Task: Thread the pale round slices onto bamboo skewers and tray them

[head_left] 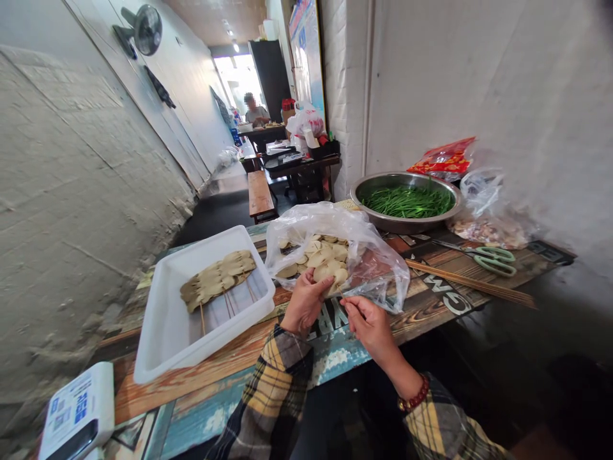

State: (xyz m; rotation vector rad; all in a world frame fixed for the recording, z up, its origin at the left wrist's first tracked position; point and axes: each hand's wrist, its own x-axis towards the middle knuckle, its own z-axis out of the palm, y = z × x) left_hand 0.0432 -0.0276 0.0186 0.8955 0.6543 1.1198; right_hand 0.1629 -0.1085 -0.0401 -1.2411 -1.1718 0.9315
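Two bare hands work over one counter [201,409], with one skewer [340,291] between them. The left hand [305,305] has its thumb and curled fingers closed on a round slice [340,276], reaching forward and angled to the right; the right hand [371,326] pinches the skewer's lower end between thumb and fingertips, wrist angled inward, its forearm coming up from the lower right with one red beaded bracelet [416,395] at the wrist. Just beyond both hands, and partly behind their fingers, lies one open clear plastic bag [316,217] of more such slices, too overlapped to count. Left of the left hand stands one white tray [160,342] bearing a row of loaded skewers [220,278]; about four stick ends show. Beyond and right of the right hand are one steel basin [407,225] of green stalks [407,202], one red packet [445,158] and one clear bag of pinkish pieces [488,230]. Nearer to that hand's right lie one pair of green-handled scissors [495,260] and one bundle of bare skewers [479,285], its number unclear.
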